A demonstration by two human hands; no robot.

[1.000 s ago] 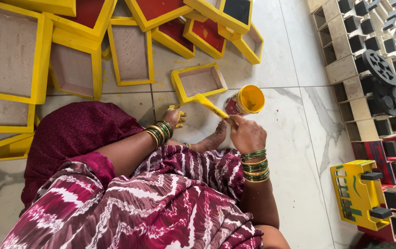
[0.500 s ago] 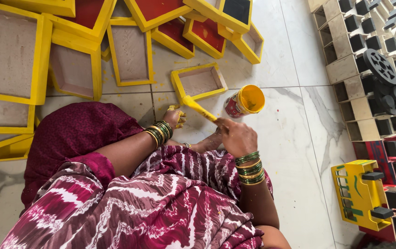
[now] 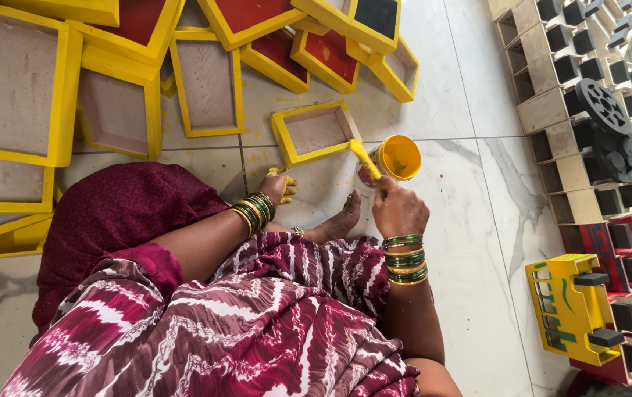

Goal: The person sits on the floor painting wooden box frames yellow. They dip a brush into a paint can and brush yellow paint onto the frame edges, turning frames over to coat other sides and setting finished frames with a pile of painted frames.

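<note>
I sit on a marble floor. My right hand [image 3: 398, 209] grips a paintbrush [image 3: 365, 159] loaded with yellow paint. The bristles touch the right edge of a small yellow-rimmed wooden tray [image 3: 314, 132], right beside an open can of yellow paint [image 3: 397, 157]. My left hand [image 3: 279, 187], smeared with yellow, rests on the floor below the tray, fingers loose and holding nothing. Green and gold bangles sit on both wrists. My bare foot [image 3: 341, 218] lies between the hands.
Several yellow-rimmed trays, some with red insides [image 3: 139, 22], lie across the top and left. Stacked unpainted and dark wooden compartment blocks [image 3: 573, 88] line the right edge. A yellow toy vehicle [image 3: 569, 309] stands at the lower right.
My right hand swung the brush from the can over the tray's lower edge, then to the tray's right edge by the can. The left hand stayed on the floor.
</note>
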